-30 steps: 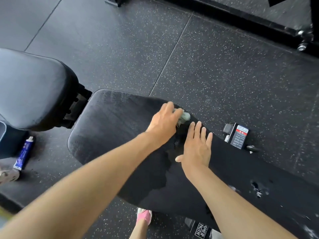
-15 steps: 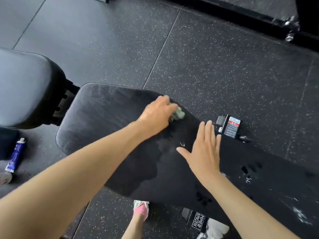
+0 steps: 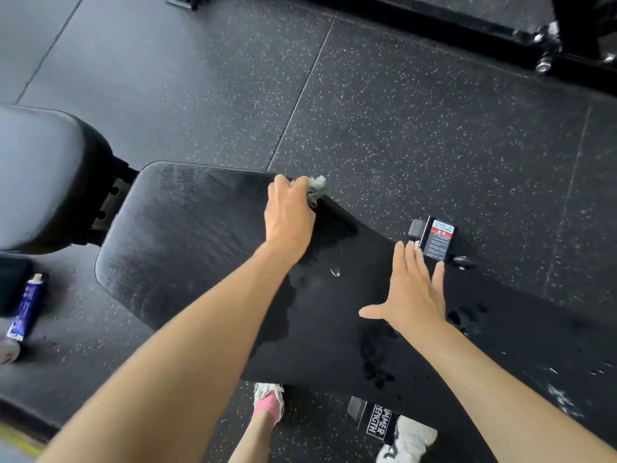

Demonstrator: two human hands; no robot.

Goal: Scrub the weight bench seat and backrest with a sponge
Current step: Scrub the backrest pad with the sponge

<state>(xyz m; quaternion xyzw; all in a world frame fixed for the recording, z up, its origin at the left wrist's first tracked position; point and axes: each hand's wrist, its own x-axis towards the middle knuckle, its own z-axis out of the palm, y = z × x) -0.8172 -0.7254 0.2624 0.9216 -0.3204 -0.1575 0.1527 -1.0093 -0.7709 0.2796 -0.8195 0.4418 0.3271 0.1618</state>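
1. sponge [image 3: 316, 185]: pale green and small. It sits at the far edge of the bench's long pad [image 3: 187, 248] and pokes out past the fingertips toward the floor side.
2. left grip [image 3: 290, 222]: a bare hand, knuckles up, fingers curled over the sponge and holding it against the pad edge. Its arm reaches across the pad from the near left.
3. right grip [image 3: 414, 292]: a bare hand, fingers straight, palm flat on the pad, holding nothing. It lies to the right of the sponge and well apart from it, just beside the label plate [image 3: 437, 240].
4. governing relation: the pad's long axis runs from upper left to lower right.
   - the matte, dry-looking stretch lies left of the left grip, toward the second pad [image 3: 43, 175].
   - the darker wet patch [image 3: 334, 315] lies nearer the person and to the right.
   - judged: the coming stroke goes left along that axis. the left grip is the nearer one, and the right only braces.
5. surface: black textured upholstery, with a wet sheen and scattered droplets toward the right end. likely slick where wet.
6. second pad: sits across a hinged gap at the left. it is greyer and looks unscrubbed, so a good part of the task is judged still to do.
7. room:
   - speckled rubber floor [image 3: 400, 145].
   - black frame rail [image 3: 467, 31] at the top right.
   - blue tube [image 3: 28, 305] lying on the floor at the left.
   - pink shoe [image 3: 268, 401] and white shoe [image 3: 410, 439] below the pad's near edge.
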